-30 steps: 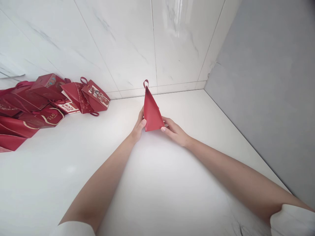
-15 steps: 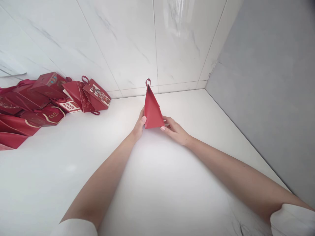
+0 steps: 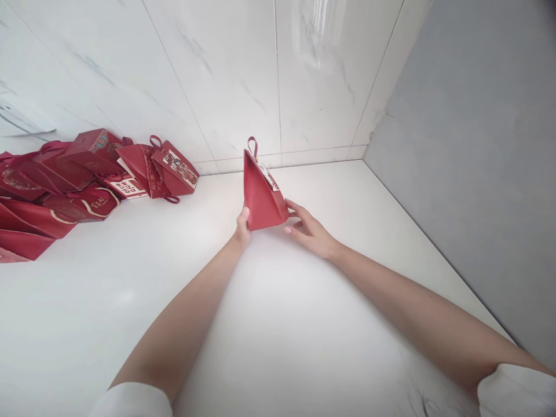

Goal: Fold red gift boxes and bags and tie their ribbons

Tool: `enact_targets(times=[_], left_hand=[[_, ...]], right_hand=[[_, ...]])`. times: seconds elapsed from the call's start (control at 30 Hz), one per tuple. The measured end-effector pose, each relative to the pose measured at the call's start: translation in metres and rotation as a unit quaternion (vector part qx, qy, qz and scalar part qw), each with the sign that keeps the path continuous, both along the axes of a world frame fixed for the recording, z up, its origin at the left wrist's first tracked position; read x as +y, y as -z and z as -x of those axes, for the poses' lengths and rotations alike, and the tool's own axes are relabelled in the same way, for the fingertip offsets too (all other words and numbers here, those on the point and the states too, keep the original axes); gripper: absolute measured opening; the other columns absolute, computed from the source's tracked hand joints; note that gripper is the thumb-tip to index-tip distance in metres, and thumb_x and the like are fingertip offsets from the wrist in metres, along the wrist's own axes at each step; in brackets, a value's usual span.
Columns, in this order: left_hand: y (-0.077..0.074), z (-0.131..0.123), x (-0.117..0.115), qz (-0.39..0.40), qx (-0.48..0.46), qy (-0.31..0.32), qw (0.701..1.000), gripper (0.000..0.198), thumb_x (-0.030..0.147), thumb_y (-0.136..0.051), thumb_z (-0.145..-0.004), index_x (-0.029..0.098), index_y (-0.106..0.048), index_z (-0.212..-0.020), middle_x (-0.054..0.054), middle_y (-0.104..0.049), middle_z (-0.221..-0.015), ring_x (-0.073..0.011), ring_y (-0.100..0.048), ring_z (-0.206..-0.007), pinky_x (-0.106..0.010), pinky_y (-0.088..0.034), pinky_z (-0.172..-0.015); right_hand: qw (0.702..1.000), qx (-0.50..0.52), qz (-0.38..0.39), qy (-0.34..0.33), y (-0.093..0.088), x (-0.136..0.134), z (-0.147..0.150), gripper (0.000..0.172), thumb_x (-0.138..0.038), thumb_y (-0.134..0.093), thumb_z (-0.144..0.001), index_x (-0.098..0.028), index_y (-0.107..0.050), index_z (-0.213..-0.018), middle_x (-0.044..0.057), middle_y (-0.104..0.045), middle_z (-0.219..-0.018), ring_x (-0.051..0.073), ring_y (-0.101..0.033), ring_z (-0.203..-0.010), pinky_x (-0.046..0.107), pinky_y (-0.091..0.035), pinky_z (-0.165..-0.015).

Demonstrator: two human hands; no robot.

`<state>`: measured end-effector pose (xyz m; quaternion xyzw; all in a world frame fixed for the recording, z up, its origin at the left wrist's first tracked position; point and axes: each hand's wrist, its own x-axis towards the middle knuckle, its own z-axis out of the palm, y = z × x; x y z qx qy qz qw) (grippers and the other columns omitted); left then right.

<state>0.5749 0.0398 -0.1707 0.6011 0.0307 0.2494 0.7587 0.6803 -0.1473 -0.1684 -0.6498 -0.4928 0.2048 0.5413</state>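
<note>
A red triangular gift box (image 3: 264, 200) stands near the middle of the white surface, a ribbon loop at its peak and a white printed label on its right face. My left hand (image 3: 244, 227) grips its lower left edge, thumb on the near face and the other fingers hidden behind. At the lower right corner, my right hand (image 3: 309, 231) has its fingers apart, with the index fingertip at the box's edge and the thumb free of it.
Several red gift boxes (image 3: 93, 159) with ribbons, cord handles and printed labels are heaped at the left. Marbled wall tiles (image 3: 237, 87) rise behind the white surface (image 3: 260, 324). A grey wall (image 3: 469, 174) borders it on the right.
The box has turned and its peak has shifted left, so the labelled right face now shows. My right thumb has come away from the corner, and its fingers are more open.
</note>
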Motion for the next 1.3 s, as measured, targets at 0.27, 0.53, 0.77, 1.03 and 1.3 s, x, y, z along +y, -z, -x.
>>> enact_targets(times=[0.27, 0.53, 0.77, 1.03, 1.3], left_hand=[[-0.003, -0.003, -0.005, 0.023, 0.015, -0.054, 0.998, 0.063, 0.071, -0.051, -0.084, 0.02, -0.067, -0.117, -0.007, -0.072, -0.121, -0.0362, -0.058, -0.127, -0.049, -0.05, -0.105], [-0.008, -0.003, 0.001, -0.145, 0.082, -0.134, 0.977, 0.05, 0.062, -0.053, -0.093, 0.022, -0.064, -0.121, -0.007, -0.067, -0.129, -0.0304, -0.06, -0.122, -0.046, -0.049, -0.105], [-0.011, 0.005, -0.002, -0.105, 0.123, -0.041, 0.986, 0.06, 0.064, -0.061, -0.086, 0.031, -0.046, -0.134, -0.007, -0.05, -0.148, -0.0332, -0.059, -0.123, -0.043, -0.062, -0.079], [-0.004, -0.004, 0.004, -0.075, 0.062, -0.047, 0.994, 0.049, 0.047, -0.066, -0.082, 0.022, -0.055, -0.123, -0.009, -0.059, -0.137, -0.0333, -0.052, -0.131, -0.047, -0.048, -0.105], [0.003, -0.006, 0.007, -0.081, 0.06, -0.04, 0.994, 0.048, 0.046, -0.061, -0.085, 0.024, -0.054, -0.126, -0.007, -0.058, -0.14, -0.0319, -0.051, -0.133, -0.046, -0.043, -0.109]], right_hand=[[0.998, 0.06, -0.009, 0.016, 0.0, 0.001, -0.001, 0.085, -0.056, -0.062, -0.09, -0.031, -0.019, -0.159, 0.01, -0.042, -0.157, 0.027, -0.061, -0.122, 0.048, -0.052, -0.103], [0.99, 0.035, -0.078, 0.116, 0.0, 0.001, 0.0, 0.089, -0.056, -0.064, -0.089, -0.034, -0.013, -0.158, 0.009, -0.035, -0.162, 0.028, -0.047, -0.141, 0.047, -0.048, -0.11], [0.991, -0.003, -0.084, 0.104, -0.001, 0.002, 0.002, 0.088, -0.054, -0.067, -0.088, -0.034, -0.015, -0.156, 0.009, -0.044, -0.157, 0.027, -0.05, -0.139, 0.048, -0.048, -0.108], [0.992, -0.011, -0.087, 0.092, -0.005, 0.003, 0.003, 0.093, -0.057, -0.07, -0.084, -0.03, -0.019, -0.156, 0.013, -0.031, -0.162, 0.031, -0.043, -0.142, 0.048, -0.05, -0.106], [0.996, -0.002, -0.073, 0.058, -0.006, 0.003, 0.001, 0.076, -0.057, -0.066, -0.087, -0.029, -0.035, -0.15, 0.011, -0.042, -0.155, 0.029, -0.045, -0.141, 0.046, -0.047, -0.111]])
